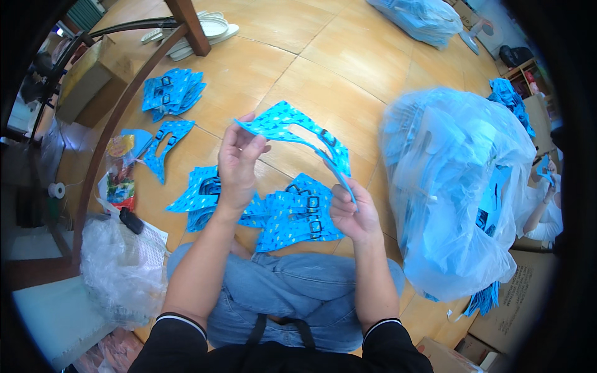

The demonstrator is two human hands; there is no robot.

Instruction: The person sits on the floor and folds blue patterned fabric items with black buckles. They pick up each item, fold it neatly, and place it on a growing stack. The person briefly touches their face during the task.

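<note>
Above my lap I hold a blue patterned fabric piece [281,117] with an oblong cutout and a black buckle. My left hand [238,168] pinches its left end between thumb and fingers. Its right end is gripped by my right hand [356,211], lower down, so the piece arches between them. Just beyond my crossed legs lies a stack of similar pieces with black buckles [298,217]. Beside it, partly behind my left forearm, is another pile of blue pieces [198,194]. Farther left are a single piece [168,146] and a third stack [173,93].
A large clear plastic bag of blue pieces [454,186] bulges at my right. A wooden frame [102,149] curves along the left, near crumpled clear plastic [118,267] and a colourful packet [119,180]. Slippers [208,28] lie far left. Another person [541,199] sits at the right edge.
</note>
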